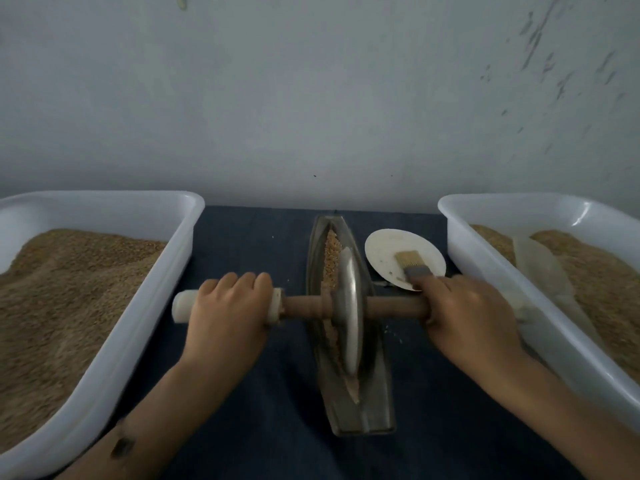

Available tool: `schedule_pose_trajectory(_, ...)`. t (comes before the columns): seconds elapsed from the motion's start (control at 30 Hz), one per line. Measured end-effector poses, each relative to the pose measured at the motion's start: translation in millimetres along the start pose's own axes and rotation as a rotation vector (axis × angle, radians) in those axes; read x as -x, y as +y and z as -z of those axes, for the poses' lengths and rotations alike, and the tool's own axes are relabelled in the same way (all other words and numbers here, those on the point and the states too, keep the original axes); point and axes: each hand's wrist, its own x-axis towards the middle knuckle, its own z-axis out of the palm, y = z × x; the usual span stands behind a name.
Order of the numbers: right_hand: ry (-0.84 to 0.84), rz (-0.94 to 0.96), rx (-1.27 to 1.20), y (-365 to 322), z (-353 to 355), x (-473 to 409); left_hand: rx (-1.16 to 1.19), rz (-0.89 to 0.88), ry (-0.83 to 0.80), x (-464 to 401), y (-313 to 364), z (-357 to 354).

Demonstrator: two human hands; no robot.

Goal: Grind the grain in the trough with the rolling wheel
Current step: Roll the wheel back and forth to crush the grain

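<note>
Narrow metal trough point(375, 407) lying lengthwise on a dark blue cloth point(263, 420), between two white tubs. Metal wheel point(349, 306) standing on edge in the trough groove, about midway along, with a wooden axle point(308, 306) running crosswise through its centre. Left hand point(227, 308) wrapped over the axle's left end, fingers curled round a pale sleeve point(181, 305) fitted on that end, knuckles up. Right hand point(467, 311) wrapped round the axle's right end, fingers curled down over it, the end itself hidden under the palm. Grain point(330, 258) heaped in the far part of the groove beyond the wheel, with a thinner, finer line along the groove beside the wheel on its left. A few crumbs scattered on the cloth just right of the trough. Small white plate point(384, 247) just right of the trough's far end, with a short brush point(408, 263) lying on it, bristles pointing away. Left tub point(149, 306) filled with brown grain; right tub point(491, 271) also holding grain, with a pale flat scoop-like piece point(540, 268) half sunk in it. Plain grey wall point(311, 98) behind.
</note>
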Motion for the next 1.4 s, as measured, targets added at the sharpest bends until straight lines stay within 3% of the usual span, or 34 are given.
schedule_pose_trajectory(0.23,-0.002,0.001,-0.06,-0.1,16.5,18.9,0.017,-0.042,0.098,26.4,4.7,19.9)
schedule_pose_trajectory(0.33,0.013,0.023,-0.008,1.8,-0.8,2.3,0.026,0.023,0.057,11.5,-0.8,-4.6)
schedule_pose_trajectory(0.5,-0.145,-0.069,0.162,8.6,-46.5,-68.0,-0.053,0.201,-0.028,-41.4,-15.2,-48.8)
schedule_pose_trajectory(0.67,-0.163,-0.114,0.176,16.9,-69.8,-103.0,-0.087,0.285,-0.123,-83.3,-22.4,-62.3)
schedule_pose_trajectory(0.9,-0.113,-0.051,0.17,10.4,-49.3,-68.3,-0.089,0.174,-0.102,-55.9,-21.8,-51.3)
schedule_pose_trajectory(1.07,-0.2,0.004,0.104,5.3,-9.1,-16.2,-0.122,0.061,-0.158,-21.5,-11.7,-17.8)
schedule_pose_trajectory(1.23,0.045,0.184,0.069,2.0,25.0,10.6,-0.085,0.069,-0.185,4.1,11.5,19.6)
schedule_pose_trajectory(1.3,-0.01,0.196,0.035,4.4,24.7,8.2,-0.104,0.064,-0.189,6.9,13.4,25.8)
schedule_pose_trajectory(1.4,-0.263,0.091,0.004,3.0,8.3,-5.5,-0.104,0.06,-0.18,0.1,9.2,14.3)
